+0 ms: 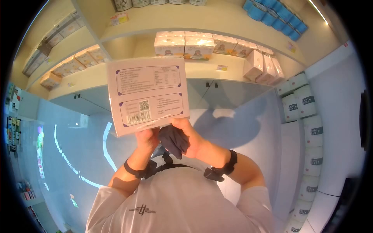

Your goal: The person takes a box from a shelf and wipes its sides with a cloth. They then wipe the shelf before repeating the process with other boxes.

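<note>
We stand facing a shelving unit (217, 23) that spreads across the top of the view, with grey cabinet doors (229, 93) below its lowest visible shelf. Along the right side runs a row of wrapped white packs (312, 134). In front of the shelves we hold up 1 pale printed box (149, 87), slightly tilted, its panel of text, QR code (144, 105) and barcode (138, 117) facing us. Our left hand (147, 139) is closed on its lower edge; our right hand (191, 136) grips the same edge near the right corner, with a dark cloth (173, 140) bunched against it, between both hands. Smaller wrapped boxes (199, 47) sit on the shelf beyond, and 3 boxes (267, 69) lean at its right end.
</note>
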The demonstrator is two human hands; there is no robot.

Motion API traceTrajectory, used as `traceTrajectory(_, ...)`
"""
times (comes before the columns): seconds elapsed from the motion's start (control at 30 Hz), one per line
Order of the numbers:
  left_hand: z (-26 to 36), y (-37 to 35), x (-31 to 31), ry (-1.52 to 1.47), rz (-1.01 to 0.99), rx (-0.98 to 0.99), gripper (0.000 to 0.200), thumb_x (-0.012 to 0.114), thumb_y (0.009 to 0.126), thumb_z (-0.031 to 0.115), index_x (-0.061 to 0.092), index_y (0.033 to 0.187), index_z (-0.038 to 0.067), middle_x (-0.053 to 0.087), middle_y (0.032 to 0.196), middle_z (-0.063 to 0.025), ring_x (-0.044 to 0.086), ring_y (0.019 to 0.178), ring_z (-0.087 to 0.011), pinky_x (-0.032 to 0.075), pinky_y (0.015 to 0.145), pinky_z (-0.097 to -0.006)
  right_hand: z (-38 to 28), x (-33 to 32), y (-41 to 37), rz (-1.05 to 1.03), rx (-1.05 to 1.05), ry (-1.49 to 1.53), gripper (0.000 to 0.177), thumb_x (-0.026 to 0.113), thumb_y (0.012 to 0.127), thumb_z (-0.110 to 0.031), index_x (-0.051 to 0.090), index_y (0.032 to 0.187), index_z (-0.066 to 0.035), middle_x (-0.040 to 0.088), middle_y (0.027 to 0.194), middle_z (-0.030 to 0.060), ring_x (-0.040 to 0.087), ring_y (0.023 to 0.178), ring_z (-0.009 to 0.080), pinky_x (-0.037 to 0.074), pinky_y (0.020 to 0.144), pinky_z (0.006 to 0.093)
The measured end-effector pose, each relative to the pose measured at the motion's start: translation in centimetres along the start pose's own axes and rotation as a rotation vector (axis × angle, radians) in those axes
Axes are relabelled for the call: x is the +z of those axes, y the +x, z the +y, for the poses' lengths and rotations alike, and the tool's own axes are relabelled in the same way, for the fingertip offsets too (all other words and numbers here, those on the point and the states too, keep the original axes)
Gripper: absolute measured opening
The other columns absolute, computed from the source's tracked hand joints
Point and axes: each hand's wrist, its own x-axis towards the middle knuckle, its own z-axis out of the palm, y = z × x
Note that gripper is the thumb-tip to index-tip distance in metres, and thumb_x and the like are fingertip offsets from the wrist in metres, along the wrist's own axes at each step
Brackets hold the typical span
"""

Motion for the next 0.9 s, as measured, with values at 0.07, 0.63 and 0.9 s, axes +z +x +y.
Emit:
traceTrajectory(0.07,-0.2,0.1,0.2,-0.046,-0.010,0.009,0.103,0.080,0.071,0.067,0.043,0.146,0.006,0.054,0.139,-0.0093,0.052,0.129,-0.0265,0.042,0.111,-0.0450,0.1,0.3,0.1,0.079,0.003,-0.013,0.066,0.052,0.099,-0.050,0.038,0.044,-0.015,0.037,0.040,0.0013,0.035,0.036,0.0144,0.028,0.038,0.0268)
traceTrajectory(0.63,4.8,5.0,1.1,-0.107,0.254,-0.005,0.091,0.071,0.081,0.058,0.038,0.147,0.005,0.052,0.142,-0.0111,0.051,0.132,-0.0265,0.044,0.110,-0.0418,-8.5,4.5,-7.2,0.229,-0.427,-0.664,0.054,0.070,0.079,-0.005,0.044,0.126,-0.003,0.057,0.117,0.0118,0.058,0.108,0.0192,0.048,0.095,0.0306)
traceTrajectory(0.9,3.1,4.2,0.7,-0.015,0.087,0.001,0.089,0.066,0.083,0.060,0.039,0.146,0.002,0.055,0.138,-0.0161,0.058,0.124,-0.0278,0.049,0.105,-0.0423,-6.1,4.0,-1.7,0.032,-0.839,-1.937,0.044,0.082,0.068,-0.006,0.067,0.110,-0.010,0.064,0.109,0.0078,0.064,0.094,0.0282,0.055,0.077,0.0373)
